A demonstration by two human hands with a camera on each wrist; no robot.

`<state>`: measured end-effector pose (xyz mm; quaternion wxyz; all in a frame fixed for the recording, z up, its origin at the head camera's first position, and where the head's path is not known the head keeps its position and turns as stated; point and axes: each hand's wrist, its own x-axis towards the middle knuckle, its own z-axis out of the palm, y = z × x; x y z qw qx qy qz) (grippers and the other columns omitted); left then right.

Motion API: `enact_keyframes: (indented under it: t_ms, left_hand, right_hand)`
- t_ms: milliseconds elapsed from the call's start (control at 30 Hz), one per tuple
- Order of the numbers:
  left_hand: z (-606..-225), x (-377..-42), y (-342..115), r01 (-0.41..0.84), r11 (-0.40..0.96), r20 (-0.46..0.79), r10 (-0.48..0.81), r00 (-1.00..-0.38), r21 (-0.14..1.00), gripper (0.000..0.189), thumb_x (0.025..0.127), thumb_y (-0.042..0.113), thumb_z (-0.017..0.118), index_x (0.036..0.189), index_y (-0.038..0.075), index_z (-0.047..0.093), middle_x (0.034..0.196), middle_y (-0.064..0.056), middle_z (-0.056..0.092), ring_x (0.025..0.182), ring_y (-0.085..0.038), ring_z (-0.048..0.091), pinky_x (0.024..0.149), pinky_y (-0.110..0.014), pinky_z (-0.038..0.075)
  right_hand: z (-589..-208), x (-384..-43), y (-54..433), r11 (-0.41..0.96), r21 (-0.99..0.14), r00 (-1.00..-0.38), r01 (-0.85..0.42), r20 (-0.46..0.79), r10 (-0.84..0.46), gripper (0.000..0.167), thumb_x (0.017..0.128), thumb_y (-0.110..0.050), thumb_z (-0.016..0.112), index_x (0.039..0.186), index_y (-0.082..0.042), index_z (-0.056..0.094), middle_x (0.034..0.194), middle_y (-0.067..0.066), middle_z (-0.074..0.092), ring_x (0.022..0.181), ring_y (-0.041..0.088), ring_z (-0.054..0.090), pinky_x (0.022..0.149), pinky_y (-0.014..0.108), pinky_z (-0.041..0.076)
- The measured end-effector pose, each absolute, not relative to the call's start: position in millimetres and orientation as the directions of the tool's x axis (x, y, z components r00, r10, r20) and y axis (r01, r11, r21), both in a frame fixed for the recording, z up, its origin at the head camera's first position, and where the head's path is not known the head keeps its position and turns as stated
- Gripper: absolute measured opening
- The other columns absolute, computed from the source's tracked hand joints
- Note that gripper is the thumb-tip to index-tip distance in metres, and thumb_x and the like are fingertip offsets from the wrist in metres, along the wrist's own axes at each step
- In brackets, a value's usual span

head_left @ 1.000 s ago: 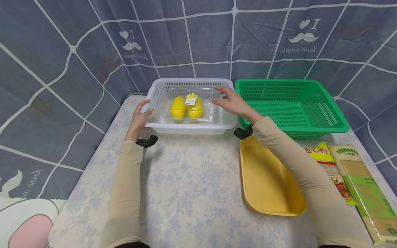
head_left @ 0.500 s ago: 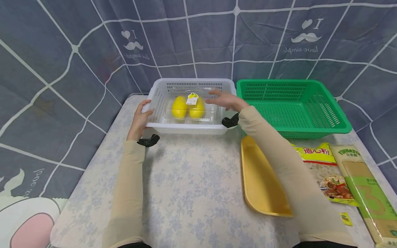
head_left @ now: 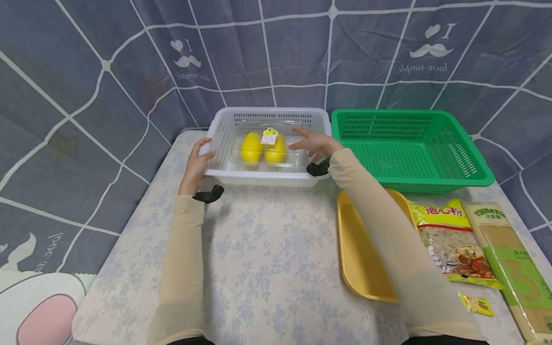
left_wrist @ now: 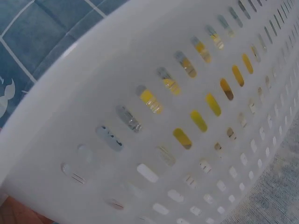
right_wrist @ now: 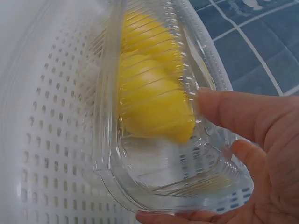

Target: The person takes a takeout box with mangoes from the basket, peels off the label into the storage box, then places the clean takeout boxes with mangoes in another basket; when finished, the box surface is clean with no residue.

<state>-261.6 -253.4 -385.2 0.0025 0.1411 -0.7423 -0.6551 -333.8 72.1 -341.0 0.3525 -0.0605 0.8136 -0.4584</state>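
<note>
A white plastic basket (head_left: 267,179) stands at the back of the table. Inside it lies a clear plastic box (head_left: 294,158) holding two yellow lemons (head_left: 251,148) under a white label (head_left: 269,136). At the basket's left end, my left hand (head_left: 196,165) grips the rim; the left wrist view shows mostly the slotted basket wall (left_wrist: 126,79). My right hand (head_left: 318,143) holds the right end of the box. In the right wrist view, one digit lies against the lid while other fingers (right_wrist: 187,217) reach beneath the box's edge.
A green basket (head_left: 403,184) stands to the right of the white one. In front of it are a yellow tray (head_left: 362,254), a macaroni bag (head_left: 457,244), a long noodle packet (head_left: 509,268) and a small yellow sachet (head_left: 476,304). A grey-blue curtain (head_left: 297,52) hangs behind.
My right hand has moved left and down from over the basket's right side onto the end of the box. My left hand has stayed on the rim.
</note>
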Motion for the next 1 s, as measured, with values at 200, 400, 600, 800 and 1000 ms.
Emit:
enact_keyframes:
  t_ms: [200, 400, 600, 800, 1000]
  left_hand:
    - [-385, -263, -253, -0.204, 0.094, -0.179, -0.223, -0.958, 0.974, 0.042, 0.099, 0.017, 0.048, 0.139, 0.028, 0.04, 0.144, -0.007, 0.036, 0.122, -0.033, 0.043, 0.072, -0.042, 0.047]
    - [-385, -263, -252, -0.217, 0.075, -0.194, -0.24, -0.951, 0.973, 0.041, 0.099, 0.016, 0.049, 0.137, 0.029, 0.042, 0.144, -0.005, 0.036, 0.123, -0.033, 0.042, 0.075, -0.045, 0.046]
    - [-387, -263, -252, -0.215, 0.07, -0.191, -0.25, -0.949, 0.974, 0.042, 0.098, 0.017, 0.05, 0.138, 0.029, 0.042, 0.143, -0.005, 0.037, 0.121, -0.031, 0.044, 0.074, -0.043, 0.046]
    - [-387, -263, -251, -0.213, 0.072, -0.188, -0.254, -0.949, 0.974, 0.042, 0.098, 0.017, 0.05, 0.138, 0.029, 0.042, 0.143, -0.005, 0.037, 0.119, -0.03, 0.044, 0.072, -0.042, 0.047]
    - [-387, -263, -251, -0.215, 0.074, -0.188, -0.266, -0.945, 0.974, 0.042, 0.098, 0.017, 0.05, 0.138, 0.03, 0.043, 0.143, -0.004, 0.038, 0.12, -0.031, 0.045, 0.071, -0.042, 0.048]
  right_hand:
    - [-348, -336, 75, 0.482, -0.837, -0.744, 0.26, -0.492, -0.453, 0.079, 0.097, -0.022, 0.056, 0.153, -0.035, 0.003, 0.158, 0.002, -0.006, 0.114, 0.043, 0.047, 0.088, 0.048, 0.048]
    - [-348, -334, 75, 0.435, -0.855, -0.743, 0.281, -0.481, -0.466, 0.079, 0.096, -0.018, 0.058, 0.153, -0.033, 0.006, 0.157, 0.008, 0.007, 0.105, 0.038, 0.05, 0.089, 0.051, 0.046]
    - [-347, -334, 76, 0.438, -0.861, -0.77, 0.26, -0.458, -0.444, 0.078, 0.094, -0.018, 0.061, 0.153, -0.032, 0.012, 0.157, 0.007, 0.009, 0.056, 0.023, 0.049, 0.086, 0.05, 0.048]
    - [-344, -329, 79, 0.422, -0.884, -0.821, 0.202, -0.388, -0.419, 0.076, 0.091, -0.02, 0.065, 0.152, -0.028, 0.02, 0.151, 0.013, 0.025, 0.048, 0.02, 0.05, 0.087, 0.05, 0.047]
    - [-341, -326, 84, 0.402, -0.906, -0.865, 0.132, -0.304, -0.4, 0.072, 0.09, -0.024, 0.068, 0.15, -0.023, 0.027, 0.136, 0.017, 0.046, 0.055, 0.026, 0.058, 0.087, 0.052, 0.047]
